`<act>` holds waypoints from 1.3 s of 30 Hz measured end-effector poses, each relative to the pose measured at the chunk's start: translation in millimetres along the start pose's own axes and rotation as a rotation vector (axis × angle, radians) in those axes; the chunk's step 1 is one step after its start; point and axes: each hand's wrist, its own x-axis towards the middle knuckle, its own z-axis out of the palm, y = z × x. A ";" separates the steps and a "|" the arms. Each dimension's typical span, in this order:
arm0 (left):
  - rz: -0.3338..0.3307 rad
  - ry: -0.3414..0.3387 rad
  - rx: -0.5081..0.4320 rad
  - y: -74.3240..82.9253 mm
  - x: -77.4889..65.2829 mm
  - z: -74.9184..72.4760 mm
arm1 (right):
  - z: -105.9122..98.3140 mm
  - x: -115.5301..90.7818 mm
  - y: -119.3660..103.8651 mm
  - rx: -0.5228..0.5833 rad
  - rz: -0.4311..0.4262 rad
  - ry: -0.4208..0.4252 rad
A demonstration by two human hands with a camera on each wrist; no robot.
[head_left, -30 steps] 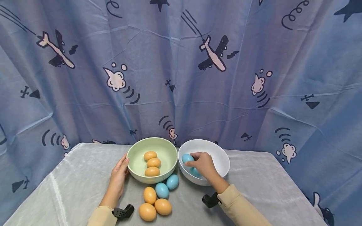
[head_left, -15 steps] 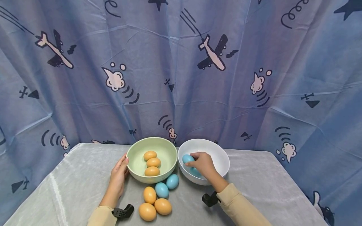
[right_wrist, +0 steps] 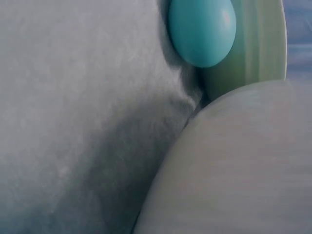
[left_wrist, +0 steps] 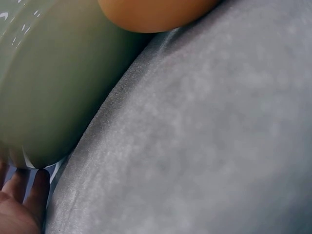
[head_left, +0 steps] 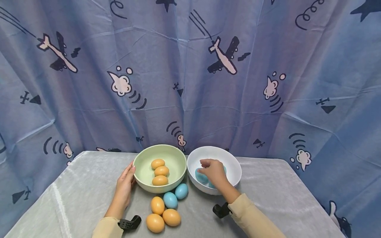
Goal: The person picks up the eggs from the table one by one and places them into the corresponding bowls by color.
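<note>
My left hand (head_left: pixel 125 185) rests against the left side of the green bowl (head_left: pixel 175 181); its fingertips (left_wrist: pixel 41 183) touch the outer wall in the left wrist view. Inside that bowl lie 3 orange eggs (head_left: pixel 161 171). Over the white bowl (head_left: pixel 235 172), my right hand (head_left: pixel 215 172) hovers with its fingers loosely bent and no egg between thumb and fingers. Blue eggs (head_left: pixel 201 177) lie in the white bowl below it, partly hidden by the hand. The right wrist view shows a blue egg (right_wrist: pixel 202 31) on the cloth, not the hand itself.
In front of the bowls, 2 blue eggs (head_left: pixel 170 200) and 3 orange eggs (head_left: pixel 171 218) sit close together on the grey cloth-covered table (head_left: pixel 268 188). The bowls stand side by side near the back edge. A blue patterned curtain (head_left: pixel 178 66) hangs behind.
The right hand has let go of the blue egg it pinched, and that egg has dropped lower into the white bowl. The left hand and the green bowl stay put.
</note>
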 end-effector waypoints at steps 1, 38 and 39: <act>0.000 0.000 -0.001 -0.4 -0.2 -0.2 | 0.8 -2.2 -1.0 0.032 -0.021 0.025; -0.003 0.001 -0.004 1.1 0.2 0.7 | 24.7 -71.5 -26.6 0.107 -0.214 -0.206; -0.004 0.001 -0.002 1.1 -0.1 0.7 | 25.0 -71.9 -26.0 0.106 -0.211 -0.212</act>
